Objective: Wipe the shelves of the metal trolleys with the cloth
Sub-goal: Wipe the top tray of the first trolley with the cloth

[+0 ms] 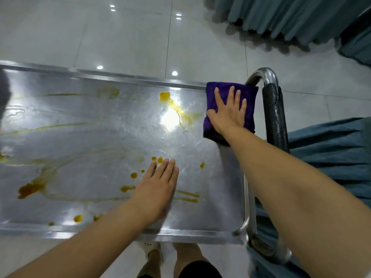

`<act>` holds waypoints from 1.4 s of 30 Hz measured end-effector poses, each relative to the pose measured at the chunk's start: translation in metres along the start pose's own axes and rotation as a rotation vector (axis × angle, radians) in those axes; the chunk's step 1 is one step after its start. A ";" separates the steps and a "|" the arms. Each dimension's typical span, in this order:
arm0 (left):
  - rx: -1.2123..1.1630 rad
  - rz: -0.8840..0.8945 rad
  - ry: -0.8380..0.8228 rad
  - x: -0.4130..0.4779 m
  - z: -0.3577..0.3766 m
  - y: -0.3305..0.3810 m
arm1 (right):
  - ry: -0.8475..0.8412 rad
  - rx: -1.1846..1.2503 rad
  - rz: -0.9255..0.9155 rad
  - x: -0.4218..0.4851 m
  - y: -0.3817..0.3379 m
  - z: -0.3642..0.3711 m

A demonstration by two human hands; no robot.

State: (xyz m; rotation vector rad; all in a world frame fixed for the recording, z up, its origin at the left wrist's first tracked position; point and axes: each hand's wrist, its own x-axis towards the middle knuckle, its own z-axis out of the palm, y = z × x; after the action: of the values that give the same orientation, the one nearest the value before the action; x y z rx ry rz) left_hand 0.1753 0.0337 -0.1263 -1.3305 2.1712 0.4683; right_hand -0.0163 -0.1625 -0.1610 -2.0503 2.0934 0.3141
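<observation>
The right hand [227, 111] is pressing flat on the cloth [230, 109], fingers straight and slightly spread, none curled round it. The cloth, purple and folded, is lying at the far right corner of the shelf [100, 141], touching the far rim and just beside the handle [274, 117], whose near stretch is wrapped in black. The left hand [156, 189] is resting palm down on the bare metal near the front rim, fingers straight and held together, holding nothing. The shelf, a steel top with a raised edge, is carrying yellow-orange stains [30, 189]: a thick patch at the near left, drops just beyond the left fingertips, streaks beside the left hand, and a blob with a trailing smear in the middle, which is reaching almost to the cloth's left edge. Wet swirl marks are showing across the metal under a bright glare. Teal drapery [337, 149] is hanging just beside the trolley on the right, and more [291, 17] is standing well apart on the tiled floor [120, 37]. The person's feet [152, 255] are showing below the front rim.
</observation>
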 end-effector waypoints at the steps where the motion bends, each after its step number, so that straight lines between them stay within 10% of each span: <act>1: 0.002 0.007 -0.001 0.000 0.000 0.000 | -0.010 0.008 -0.014 -0.005 0.001 0.001; 12: -0.011 0.033 0.037 -0.006 0.006 -0.002 | 0.048 -0.030 -0.064 -0.166 0.008 0.052; 22: -0.014 0.066 0.058 -0.010 0.009 -0.006 | -0.224 0.069 -0.089 -0.285 -0.002 0.068; 42: -0.066 0.048 0.023 0.004 0.014 -0.014 | 0.090 -0.010 -0.125 0.009 -0.065 0.016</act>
State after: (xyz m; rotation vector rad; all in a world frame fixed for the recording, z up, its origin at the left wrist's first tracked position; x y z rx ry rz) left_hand 0.1905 0.0328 -0.1401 -1.3269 2.2287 0.5501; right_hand 0.0482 -0.1679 -0.1797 -2.2289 2.0043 0.2170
